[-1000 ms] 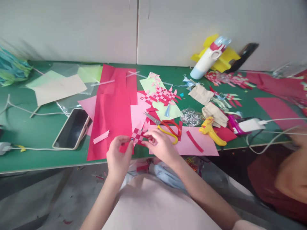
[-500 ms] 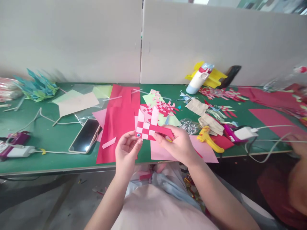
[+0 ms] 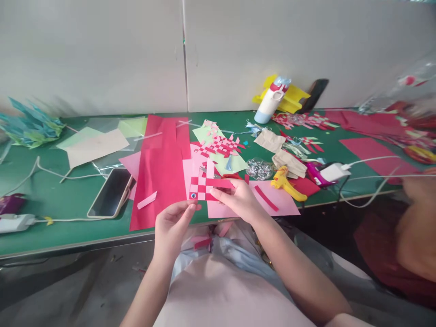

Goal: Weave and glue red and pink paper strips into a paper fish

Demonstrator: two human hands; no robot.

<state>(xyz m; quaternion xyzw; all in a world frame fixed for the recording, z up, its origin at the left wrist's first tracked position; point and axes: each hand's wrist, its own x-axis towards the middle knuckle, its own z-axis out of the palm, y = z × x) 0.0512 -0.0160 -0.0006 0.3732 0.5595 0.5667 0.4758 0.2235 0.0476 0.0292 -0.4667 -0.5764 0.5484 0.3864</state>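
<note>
My right hand (image 3: 243,197) grips a fish woven from red and pink paper strips (image 3: 201,187), thumb in front, at its right end. The fish has a checkered body, a blue-and-black stick-on eye at its lower left, and loose strip ends pointing up and right. My left hand (image 3: 173,222) is closed, thumb and index fingertips pinched together right at the fish's lower left corner, below the eye. What lies between those fingertips is too small to make out. Behind the fish, several similar woven paper fish (image 3: 221,144) lie on pale green paper (image 3: 235,162).
Red paper sheets (image 3: 158,177) and a phone (image 3: 111,193) lie left on the green table (image 3: 78,227). Rightward are a bag of googly eyes (image 3: 259,168), a yellow glue gun (image 3: 288,184), a bottle (image 3: 272,100) and white cables (image 3: 371,200). Another person's arm (image 3: 417,227) is far right.
My view has shifted slightly, so the table contents appear further left. The fish tips a little flatter in my right hand. My left fingers have drawn together just below its corner.
</note>
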